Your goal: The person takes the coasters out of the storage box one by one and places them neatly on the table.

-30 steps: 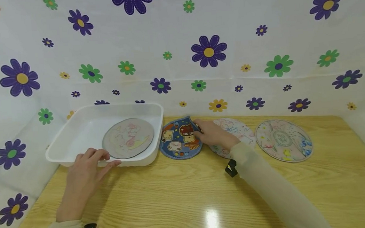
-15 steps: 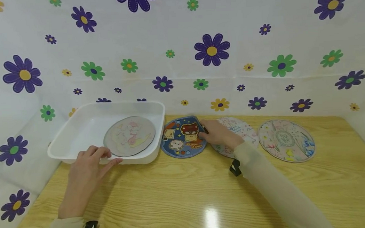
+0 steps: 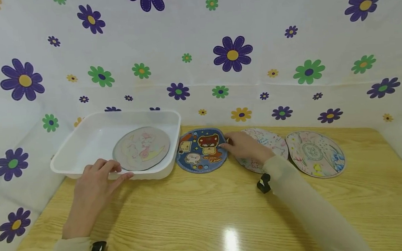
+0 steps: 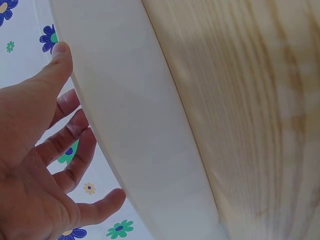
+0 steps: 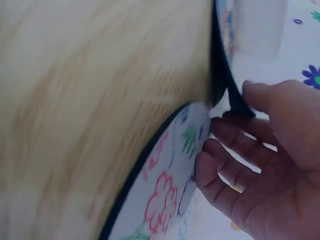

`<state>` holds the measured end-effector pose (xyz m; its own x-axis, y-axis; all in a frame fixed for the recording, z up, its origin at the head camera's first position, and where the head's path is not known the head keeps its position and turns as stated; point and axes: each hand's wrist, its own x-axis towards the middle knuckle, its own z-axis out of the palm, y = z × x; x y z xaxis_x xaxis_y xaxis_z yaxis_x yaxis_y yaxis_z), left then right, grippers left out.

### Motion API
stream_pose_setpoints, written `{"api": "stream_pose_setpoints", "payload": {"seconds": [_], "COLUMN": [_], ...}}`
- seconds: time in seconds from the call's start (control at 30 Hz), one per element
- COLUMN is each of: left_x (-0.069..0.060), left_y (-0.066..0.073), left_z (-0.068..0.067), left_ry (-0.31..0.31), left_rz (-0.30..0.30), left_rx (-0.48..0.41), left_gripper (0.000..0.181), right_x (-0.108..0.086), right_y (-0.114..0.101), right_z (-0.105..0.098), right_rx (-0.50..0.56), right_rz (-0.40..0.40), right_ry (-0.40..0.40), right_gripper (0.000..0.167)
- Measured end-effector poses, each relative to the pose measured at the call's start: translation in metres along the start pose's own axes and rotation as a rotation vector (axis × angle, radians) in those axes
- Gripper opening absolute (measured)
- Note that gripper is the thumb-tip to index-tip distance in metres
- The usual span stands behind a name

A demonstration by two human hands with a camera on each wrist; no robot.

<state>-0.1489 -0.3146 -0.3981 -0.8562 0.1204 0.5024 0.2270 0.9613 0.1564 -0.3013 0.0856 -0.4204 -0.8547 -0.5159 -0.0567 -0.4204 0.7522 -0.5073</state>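
Observation:
In the head view a blue round mat (image 3: 202,151) with cartoon figures lies just right of a white plastic tub (image 3: 81,148). My right hand (image 3: 249,147) pinches the mat's right edge, thumb on top; the right wrist view shows that edge raised and its dark underside (image 5: 218,65). Beneath this hand is a round mat with coloured line drawings (image 3: 269,144), partly hidden by it. My left hand (image 3: 96,189) rests on the tub's front rim, fingers lightly bent and thumb along the rim. A grey-pink round mat (image 3: 141,148) lies inside the tub.
Another round mat with floral drawings (image 3: 316,154) lies at the right of the wooden table (image 3: 179,215), touching or nearly touching the line-drawing mat. A white flower-print cloth (image 3: 188,34) hangs behind the table and along its left side.
My right hand has shifted slightly right along with the blue mat's edge. The edge that stood up in a fold now lies flatter. My left hand stays on the tub's rim.

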Motion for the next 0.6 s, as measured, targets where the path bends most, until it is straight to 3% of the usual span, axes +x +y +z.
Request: {"api": "stream_pose_setpoints", "payload": {"seconds": [0.27, 0.6], "left_x": [-0.0037, -0.0027], "left_y": [-0.0008, 0.0011], "left_z": [0.001, 0.0014], "left_ry": [0.019, 0.016], "left_rz": [0.006, -0.006], "left_rx": [-0.007, -0.019], "left_gripper": [0.031, 0.031], "right_x": [-0.0037, 0.0029], "right_y": [-0.0057, -0.0041], "right_z": [0.0004, 0.004], "right_rx": [0.139, 0.02], "right_rz": [0.06, 0.098], "right_ry": [0.073, 0.124], "right_gripper": [0.03, 0.038]}}
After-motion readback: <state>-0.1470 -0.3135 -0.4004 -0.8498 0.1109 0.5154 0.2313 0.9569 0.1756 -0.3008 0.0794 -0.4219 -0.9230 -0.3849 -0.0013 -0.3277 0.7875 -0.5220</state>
